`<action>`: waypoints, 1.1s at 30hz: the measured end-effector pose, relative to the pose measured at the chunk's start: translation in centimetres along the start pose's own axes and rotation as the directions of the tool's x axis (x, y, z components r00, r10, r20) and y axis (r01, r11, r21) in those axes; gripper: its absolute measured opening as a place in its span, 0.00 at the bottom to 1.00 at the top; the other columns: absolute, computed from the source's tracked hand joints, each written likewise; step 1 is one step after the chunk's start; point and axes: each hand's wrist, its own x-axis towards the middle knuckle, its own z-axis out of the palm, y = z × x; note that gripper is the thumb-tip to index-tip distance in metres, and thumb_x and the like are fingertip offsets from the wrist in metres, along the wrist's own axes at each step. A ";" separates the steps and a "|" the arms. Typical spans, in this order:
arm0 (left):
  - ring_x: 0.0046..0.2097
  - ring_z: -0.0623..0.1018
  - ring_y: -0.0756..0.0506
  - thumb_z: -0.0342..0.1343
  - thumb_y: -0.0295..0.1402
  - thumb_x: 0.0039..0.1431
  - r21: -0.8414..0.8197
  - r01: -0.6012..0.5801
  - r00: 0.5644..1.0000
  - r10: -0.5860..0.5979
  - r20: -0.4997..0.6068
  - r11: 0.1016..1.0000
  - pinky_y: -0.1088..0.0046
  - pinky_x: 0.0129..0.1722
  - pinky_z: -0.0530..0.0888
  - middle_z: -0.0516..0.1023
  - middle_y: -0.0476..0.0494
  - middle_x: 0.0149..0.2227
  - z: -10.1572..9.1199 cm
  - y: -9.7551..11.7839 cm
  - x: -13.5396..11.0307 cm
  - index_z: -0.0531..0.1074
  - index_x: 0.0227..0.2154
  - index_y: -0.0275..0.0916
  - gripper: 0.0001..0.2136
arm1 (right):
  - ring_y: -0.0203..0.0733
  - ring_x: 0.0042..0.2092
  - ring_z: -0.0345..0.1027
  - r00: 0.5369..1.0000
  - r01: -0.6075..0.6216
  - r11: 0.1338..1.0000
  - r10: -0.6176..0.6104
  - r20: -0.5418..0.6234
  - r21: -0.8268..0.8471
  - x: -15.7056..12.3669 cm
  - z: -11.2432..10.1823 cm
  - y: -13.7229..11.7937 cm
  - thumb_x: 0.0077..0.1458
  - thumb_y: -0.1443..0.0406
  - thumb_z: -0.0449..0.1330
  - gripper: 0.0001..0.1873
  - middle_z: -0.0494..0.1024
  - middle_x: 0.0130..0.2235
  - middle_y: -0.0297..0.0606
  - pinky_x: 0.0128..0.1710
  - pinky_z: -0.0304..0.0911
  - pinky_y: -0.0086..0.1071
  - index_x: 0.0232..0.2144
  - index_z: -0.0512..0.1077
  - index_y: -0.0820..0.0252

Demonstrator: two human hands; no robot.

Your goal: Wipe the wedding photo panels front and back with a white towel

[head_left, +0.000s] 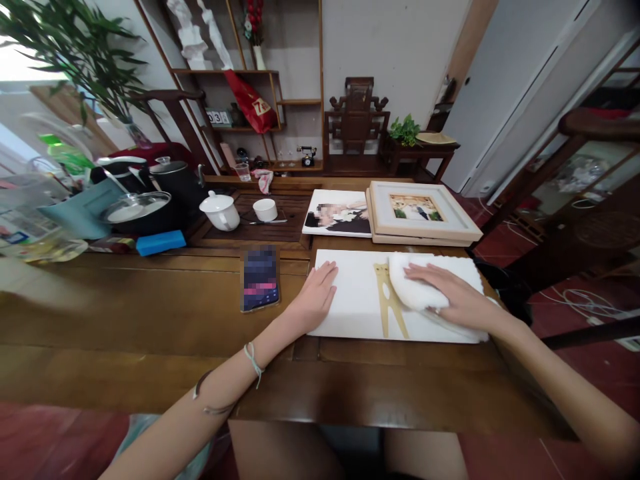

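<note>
A white rectangular board point(350, 293) lies flat on the wooden table in front of me. On its middle is a yellowish, two-legged flat piece point(386, 300), its upper right side partly covered by a bunched white cloth point(413, 293). My right hand point(443, 287) grips the cloth from above and presses it against the board's right half. Loose cloth spreads under and beyond that hand, hiding the board's right end. My left hand point(317, 297) rests flat on the board's left edge, fingers stretched out. A phone point(260, 279) lies left of that hand.
Behind the board are a photo panel point(335, 230) and stacked framed pictures point(425, 230). A white lidded bowl point(221, 212) and small cup point(265, 210) stand on a dark tea tray point(295, 217). Left are a blue block point(161, 243), a pan point(137, 213) and a kettle point(175, 183).
</note>
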 end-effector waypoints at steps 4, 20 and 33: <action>0.68 0.52 0.41 0.38 0.32 0.67 -0.002 0.006 1.000 -0.006 0.008 1.000 0.55 0.66 0.50 0.55 0.34 0.66 -0.1 0.0 0.0 0.57 0.61 0.32 0.22 | 0.55 0.64 0.52 0.997 -0.010 0.997 0.005 -0.072 -0.074 4.1 0.0 2.0 0.50 0.65 0.55 0.32 0.62 0.63 0.45 0.61 0.49 0.57 0.59 0.62 0.60; 0.68 0.51 0.40 0.37 0.31 0.67 0.001 0.002 1.000 -0.002 0.021 1.000 0.55 0.67 0.49 0.55 0.34 0.66 -0.1 0.1 0.0 0.55 0.61 0.31 0.22 | 0.51 0.66 0.48 0.972 0.036 0.969 -0.091 0.218 0.243 -5.4 -1.5 -0.9 0.39 0.75 0.55 0.39 0.63 0.62 0.32 0.64 0.45 0.55 0.56 0.68 0.47; 0.68 0.52 0.40 0.38 0.31 0.67 0.000 -0.007 1.000 0.007 0.003 1.000 0.54 0.66 0.49 0.55 0.34 0.66 0.2 -0.3 0.0 0.56 0.61 0.32 0.22 | 0.52 0.63 0.56 0.989 0.004 0.993 0.014 -0.149 0.117 5.3 0.4 4.0 0.49 0.66 0.57 0.32 0.65 0.61 0.37 0.63 0.45 0.57 0.58 0.65 0.52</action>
